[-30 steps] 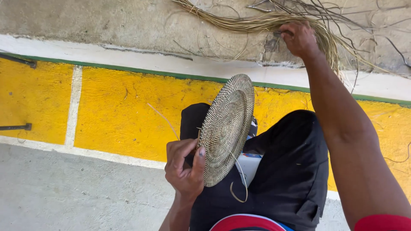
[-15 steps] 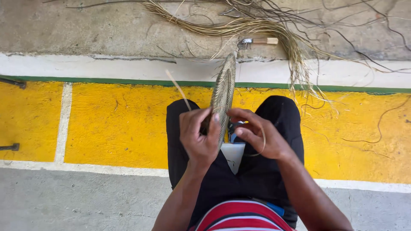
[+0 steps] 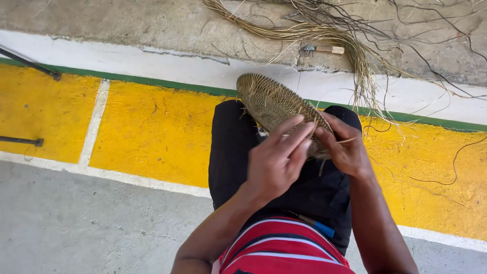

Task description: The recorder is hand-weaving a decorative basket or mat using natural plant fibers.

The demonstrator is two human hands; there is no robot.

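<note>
A round woven disc of coiled straw [image 3: 271,104] lies tilted over my lap, on my black trousers. My left hand [image 3: 278,158] rests on its near edge, fingers stretched across the weave and holding it. My right hand [image 3: 345,148] pinches the disc's rim and a thin straw strand at the right side. Both hands touch each other at the rim. The near part of the disc is hidden under my fingers.
A bundle of loose straw fibres [image 3: 324,33] lies on the concrete ledge ahead, with a small wooden-handled tool [image 3: 324,49] in it. Below runs a white, green and yellow painted kerb [image 3: 147,132]. Dark metal rods [image 3: 28,63] stick out at the left.
My right hand came back from the straw bundle to the disc with a strand. The disc turned from upright and edge-on to lying flatter over my lap.
</note>
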